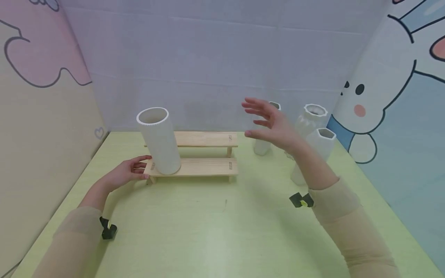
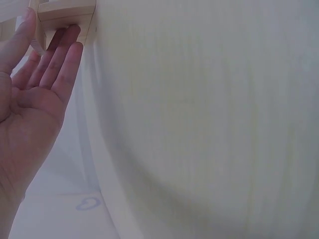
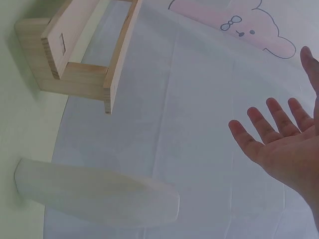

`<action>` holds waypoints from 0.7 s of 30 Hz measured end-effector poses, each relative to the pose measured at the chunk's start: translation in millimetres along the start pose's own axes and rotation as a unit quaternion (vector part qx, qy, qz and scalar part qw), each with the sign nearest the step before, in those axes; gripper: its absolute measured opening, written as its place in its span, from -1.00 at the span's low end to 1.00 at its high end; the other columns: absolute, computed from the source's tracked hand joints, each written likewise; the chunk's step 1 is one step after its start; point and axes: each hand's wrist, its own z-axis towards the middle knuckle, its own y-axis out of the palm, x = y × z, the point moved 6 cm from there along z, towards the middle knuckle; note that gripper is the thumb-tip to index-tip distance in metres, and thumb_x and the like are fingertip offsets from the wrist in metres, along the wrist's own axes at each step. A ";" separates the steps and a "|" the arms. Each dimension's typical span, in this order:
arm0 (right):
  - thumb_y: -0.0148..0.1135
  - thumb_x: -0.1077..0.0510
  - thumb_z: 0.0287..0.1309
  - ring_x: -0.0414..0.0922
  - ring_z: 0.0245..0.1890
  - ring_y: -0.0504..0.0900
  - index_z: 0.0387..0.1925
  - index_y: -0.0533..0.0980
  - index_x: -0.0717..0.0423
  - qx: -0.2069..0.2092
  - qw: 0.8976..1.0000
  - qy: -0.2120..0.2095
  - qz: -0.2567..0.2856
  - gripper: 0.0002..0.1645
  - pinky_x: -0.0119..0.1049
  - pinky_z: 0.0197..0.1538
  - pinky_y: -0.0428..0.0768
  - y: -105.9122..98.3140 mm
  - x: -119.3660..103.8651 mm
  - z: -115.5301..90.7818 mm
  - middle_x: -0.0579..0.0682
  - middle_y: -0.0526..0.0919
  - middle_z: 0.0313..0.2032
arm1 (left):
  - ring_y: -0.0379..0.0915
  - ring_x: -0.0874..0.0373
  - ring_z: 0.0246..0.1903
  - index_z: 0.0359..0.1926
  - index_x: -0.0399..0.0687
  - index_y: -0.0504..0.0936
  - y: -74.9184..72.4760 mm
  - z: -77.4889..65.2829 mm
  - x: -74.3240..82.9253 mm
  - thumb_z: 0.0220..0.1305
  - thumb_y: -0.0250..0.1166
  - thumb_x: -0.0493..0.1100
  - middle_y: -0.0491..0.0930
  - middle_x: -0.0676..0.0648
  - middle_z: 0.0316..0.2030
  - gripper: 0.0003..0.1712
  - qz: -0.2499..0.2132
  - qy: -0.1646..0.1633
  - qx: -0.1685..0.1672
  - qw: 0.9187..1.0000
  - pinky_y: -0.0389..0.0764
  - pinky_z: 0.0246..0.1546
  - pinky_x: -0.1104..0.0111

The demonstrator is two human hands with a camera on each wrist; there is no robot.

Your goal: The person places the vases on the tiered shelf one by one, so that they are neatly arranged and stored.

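Note:
A tall white ribbed-rim vase (image 1: 161, 144) stands upright on the lower board of a two-step wooden shelf (image 1: 208, 166), near its left end. My left hand (image 1: 126, 173) is at that end, its fingers fairly straight against the wood. In the left wrist view, the same hand (image 2: 37, 107) reaches to the shelf's end piece (image 2: 67, 12), palm showing. My right hand (image 1: 269, 121) is raised in the air right of the shelf, fingers spread and holding nothing. Behind it, a slim white vase (image 1: 261, 147) is partly hidden. The right wrist view shows this vase (image 3: 99, 194) below the spread hand (image 3: 286, 139).
At the right stand a white vase with a scalloped rim (image 1: 313, 116) and a faceted white vase (image 1: 323, 141), both partly covered by my right arm. The pale green table (image 1: 194, 231) meets a white cloth backdrop (image 1: 194, 58) and printed side walls.

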 end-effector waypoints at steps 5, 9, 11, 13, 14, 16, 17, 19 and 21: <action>0.41 0.16 0.02 -0.11 0.33 0.26 0.39 0.17 -0.13 -0.001 0.998 0.014 -0.064 -0.07 -0.01 0.31 0.31 -16.2 1.9 -13.6 -0.11 0.28 0.34 | 0.34 -0.11 0.20 0.43 -0.07 0.09 -0.3 0.0 1.0 0.14 0.37 -0.05 0.38 -0.33 0.22 -0.07 -0.006 -0.006 -0.001 1.000 0.47 -0.03 0.54; 0.41 0.15 0.03 -0.10 0.33 0.24 0.39 0.16 -0.17 0.007 0.995 0.030 -0.095 -0.06 0.02 0.31 0.31 -30.7 6.0 -25.1 -0.13 0.27 0.35 | 0.44 0.08 0.12 0.43 -0.10 0.10 -0.3 -0.5 0.3 0.13 0.38 -0.06 0.40 -0.34 0.20 -0.07 -0.006 -0.008 0.006 1.000 0.49 -0.05 0.54; 0.40 0.20 0.03 -0.09 0.33 0.24 0.40 0.15 -0.15 0.013 0.994 0.040 -0.099 -0.06 0.04 0.30 0.30 -39.2 8.0 -31.6 -0.12 0.26 0.35 | 0.48 0.24 0.05 0.42 -0.13 0.11 -0.3 -0.4 0.0 0.13 0.38 -0.07 0.42 -0.35 0.18 -0.08 -0.007 -0.005 0.012 1.000 0.50 -0.06 0.54; 0.38 0.22 0.05 -0.11 0.33 0.25 0.39 0.16 -0.16 0.021 0.993 0.046 -0.107 -0.08 -0.05 0.30 0.33 -48.7 11.2 -38.7 -0.12 0.26 0.34 | 0.48 0.37 -0.02 0.41 -0.15 0.12 0.0 -0.5 0.3 0.12 0.39 -0.09 0.43 -0.35 0.16 -0.08 -0.011 -0.002 0.016 1.000 0.51 -0.07 0.55; 0.37 0.24 0.05 -0.11 0.32 0.25 0.39 0.17 -0.15 0.027 0.993 0.045 -0.107 -0.09 -0.12 0.30 0.35 -53.6 12.2 -42.5 -0.11 0.27 0.34 | 0.47 0.41 -0.04 0.41 -0.15 0.12 0.1 -0.6 0.5 0.12 0.39 -0.09 0.43 -0.35 0.15 -0.08 -0.012 -0.001 0.018 1.000 0.52 -0.07 0.55; 0.36 0.30 0.04 -0.13 0.31 0.27 0.38 0.19 -0.13 0.043 0.993 0.039 -0.106 -0.10 -0.29 0.27 0.38 -63.1 14.0 -50.0 -0.09 0.29 0.33 | 0.47 0.42 -0.05 0.41 -0.14 0.12 0.0 -0.8 0.3 0.12 0.39 -0.08 0.44 -0.34 0.15 -0.08 -0.011 -0.002 0.021 1.000 0.51 -0.07 0.55; 0.36 0.31 0.04 -0.15 0.31 0.28 0.37 0.20 -0.13 0.050 0.992 0.034 -0.106 -0.11 -0.37 0.24 0.39 -67.6 15.2 -53.5 -0.08 0.30 0.32 | 0.47 0.40 -0.03 0.42 -0.12 0.12 -0.1 -1.0 0.2 0.12 0.39 -0.06 0.44 -0.33 0.15 -0.08 -0.010 -0.002 0.022 1.000 0.51 -0.07 0.55; 0.35 0.36 0.03 -0.19 0.29 0.30 0.36 0.22 -0.10 0.064 0.992 0.025 -0.103 -0.11 -0.53 0.17 0.40 -75.9 17.1 -60.4 -0.08 0.32 0.31 | 0.47 0.34 0.01 0.42 -0.11 0.11 -1.0 -1.4 -0.3 0.14 0.37 -0.04 0.44 -0.33 0.16 -0.09 -0.002 -0.002 0.025 1.000 0.51 -0.07 0.55; 0.34 0.41 0.01 -0.22 0.28 0.30 0.36 0.23 -0.07 0.073 0.992 0.023 -0.096 -0.10 -0.58 0.16 0.39 -83.5 20.0 -66.7 -0.06 0.33 0.31 | 0.47 0.31 0.03 0.43 -0.08 0.12 -2.3 -1.6 -1.4 0.16 0.35 0.00 0.45 -0.31 0.16 -0.10 0.007 -0.003 0.030 1.000 0.51 -0.06 0.55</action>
